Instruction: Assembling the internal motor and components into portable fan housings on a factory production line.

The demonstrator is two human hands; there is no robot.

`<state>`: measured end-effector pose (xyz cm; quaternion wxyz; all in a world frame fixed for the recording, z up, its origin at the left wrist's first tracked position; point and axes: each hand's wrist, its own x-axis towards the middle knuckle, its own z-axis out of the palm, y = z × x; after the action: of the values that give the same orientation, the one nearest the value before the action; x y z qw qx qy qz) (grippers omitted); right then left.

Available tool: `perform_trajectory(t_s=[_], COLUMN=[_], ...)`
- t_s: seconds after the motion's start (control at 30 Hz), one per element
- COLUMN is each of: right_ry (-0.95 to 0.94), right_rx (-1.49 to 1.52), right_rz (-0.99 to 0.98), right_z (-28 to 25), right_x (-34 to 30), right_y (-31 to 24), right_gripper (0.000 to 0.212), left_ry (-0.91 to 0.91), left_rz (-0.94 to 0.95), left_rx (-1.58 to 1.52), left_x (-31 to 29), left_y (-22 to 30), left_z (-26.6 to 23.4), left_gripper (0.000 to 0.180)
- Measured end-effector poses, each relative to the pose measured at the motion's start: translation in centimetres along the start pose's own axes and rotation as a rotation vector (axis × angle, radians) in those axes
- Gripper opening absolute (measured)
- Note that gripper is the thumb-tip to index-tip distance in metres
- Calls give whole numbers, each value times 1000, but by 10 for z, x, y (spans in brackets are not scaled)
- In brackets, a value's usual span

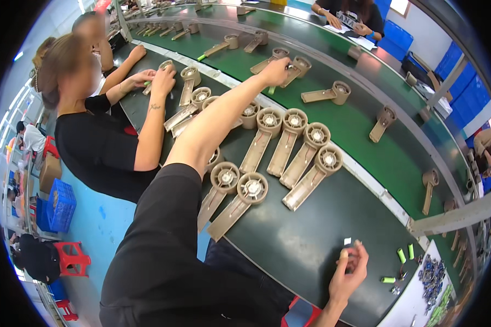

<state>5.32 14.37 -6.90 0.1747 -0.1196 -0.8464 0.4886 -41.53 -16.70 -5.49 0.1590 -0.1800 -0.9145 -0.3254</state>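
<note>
My left arm stretches far across to the green conveyor belt. There my left hand [276, 73] is closed on a beige handheld-fan housing [301, 65], with another housing [280, 53] right beside it. At the lower right, my right hand [350, 272] hovers over the dark worktop, its fingers curled and pressed together. A small white piece [347, 241] shows at its fingertips; whether it is held is unclear. Between the hands, several fan housings [316, 133] lie in a slanted row, round heads toward the belt. Two more [252, 189] lie closer to me, handles pointing down-left.
Green battery cells [401, 255] with wires lie right of my right hand, by a white board [414, 294] of small parts. A metal rail [360, 188] divides worktop from belt. Further housings [341, 92] sit on the belt. At left a co-worker [101, 131] handles another housing.
</note>
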Motion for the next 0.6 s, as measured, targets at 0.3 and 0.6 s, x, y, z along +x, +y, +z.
perform_trajectory(t_s=[0.3,0.6], right_ry=[55,69], right_rx=[-97,-146], right_rz=[129,178], right_z=[5,6], right_x=[10,9], right_y=[-7,-8], right_gripper=[31,27], left_ry=[61,194], left_rz=[-314,-787], left_rx=[262,143], left_x=[79,103], left_y=[-101,-206], left_z=[-67,-64], left_gripper=[51,37])
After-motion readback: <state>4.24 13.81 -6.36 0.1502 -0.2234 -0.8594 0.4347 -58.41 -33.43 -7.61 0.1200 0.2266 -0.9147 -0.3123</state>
